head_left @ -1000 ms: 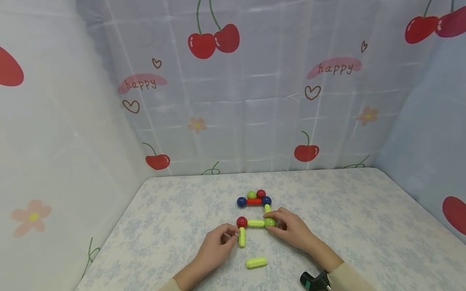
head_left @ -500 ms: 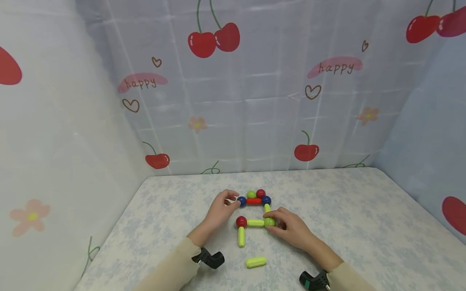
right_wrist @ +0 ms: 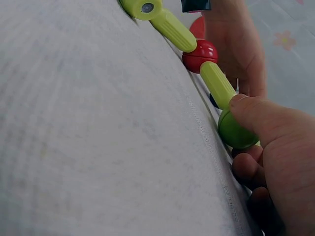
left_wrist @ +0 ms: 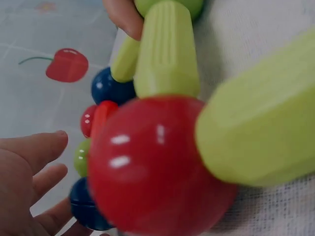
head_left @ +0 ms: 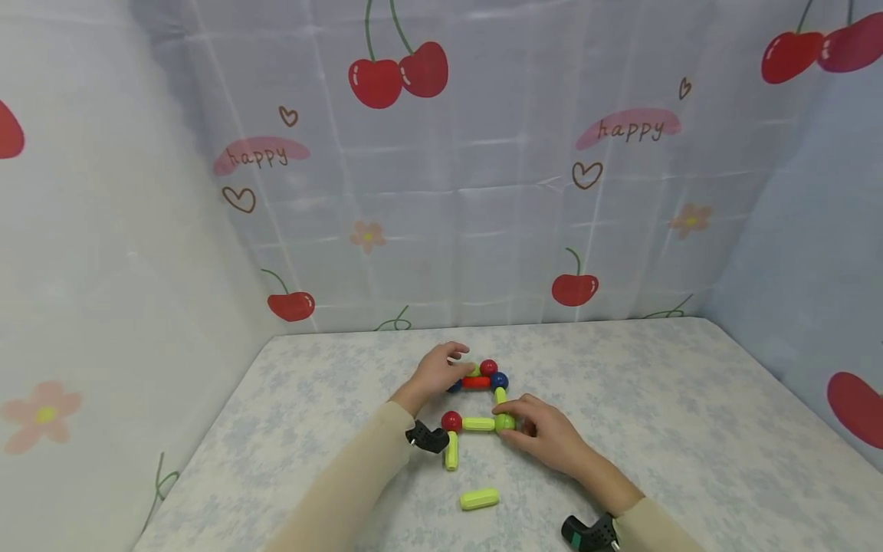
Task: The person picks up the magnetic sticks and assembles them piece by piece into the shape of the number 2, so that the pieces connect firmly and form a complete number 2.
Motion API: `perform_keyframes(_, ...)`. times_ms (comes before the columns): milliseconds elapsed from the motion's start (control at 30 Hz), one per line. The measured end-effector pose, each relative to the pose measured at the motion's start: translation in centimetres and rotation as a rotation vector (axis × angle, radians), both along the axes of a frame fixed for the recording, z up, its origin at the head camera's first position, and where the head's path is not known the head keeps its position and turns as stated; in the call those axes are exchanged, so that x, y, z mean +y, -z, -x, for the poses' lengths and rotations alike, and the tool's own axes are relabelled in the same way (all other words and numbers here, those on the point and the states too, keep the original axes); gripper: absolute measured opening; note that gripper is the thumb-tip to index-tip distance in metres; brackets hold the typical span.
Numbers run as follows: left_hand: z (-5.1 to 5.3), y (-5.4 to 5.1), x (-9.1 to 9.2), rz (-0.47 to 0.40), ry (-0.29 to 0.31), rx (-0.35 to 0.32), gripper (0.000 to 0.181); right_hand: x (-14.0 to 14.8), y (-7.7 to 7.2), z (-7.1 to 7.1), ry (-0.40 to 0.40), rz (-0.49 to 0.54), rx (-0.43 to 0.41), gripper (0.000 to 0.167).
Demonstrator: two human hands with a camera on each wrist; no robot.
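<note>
A chain of toy balls and rods lies on the table. In the head view my right hand [head_left: 548, 437] pinches its green ball [head_left: 505, 422], between a lime rod [head_left: 478, 424] and another leading away to a blue ball [head_left: 500, 381]. My left hand [head_left: 438, 372] reaches over the far end, its fingers stretched by a second green ball [head_left: 474, 369] and partly covering another blue ball [left_wrist: 88, 206]. I cannot tell whether it touches them. A red rod [head_left: 476, 382] joins the blue balls. Beside it sits a red ball [head_left: 488, 368].
A nearer red ball [head_left: 451, 421] carries a lime rod [head_left: 451, 452] pointing toward me. One loose lime rod [head_left: 479, 499] lies closest to the front. A patterned curtain [head_left: 510, 230] rises behind the table [head_left: 607, 383].
My left hand has moved forward from the near red ball, past the left blue ball, to the far green ball. The right hand keeps its hold on the nearer green ball.
</note>
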State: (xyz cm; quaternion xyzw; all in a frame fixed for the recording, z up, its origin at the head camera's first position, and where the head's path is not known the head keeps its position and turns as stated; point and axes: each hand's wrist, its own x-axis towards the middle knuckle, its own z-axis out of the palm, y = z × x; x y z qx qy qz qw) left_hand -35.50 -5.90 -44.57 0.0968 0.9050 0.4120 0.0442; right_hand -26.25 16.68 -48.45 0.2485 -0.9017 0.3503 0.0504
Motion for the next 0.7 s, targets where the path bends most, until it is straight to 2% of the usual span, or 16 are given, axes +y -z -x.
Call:
perform_keyframes(133, 0.3, 0.4, 0.1, 0.034, 0.004, -0.017, 0.041, -0.1, -0.1, -0.1, 0.001, -0.001, 0.0, 0.03)
perform_keyframes(400, 0.6, 0.9, 0.2, 0.036, 0.015, 0.002, 0.034, -0.1, -0.3, -0.3, -0.005, 0.001, 0.017, 0.03)
perform_keyframes(700, 0.4, 1.1, 0.2, 0.019, -0.034, 0.026, 0.03, -0.1, -0.1, -0.1, -0.005, 0.004, 0.017, 0.03)
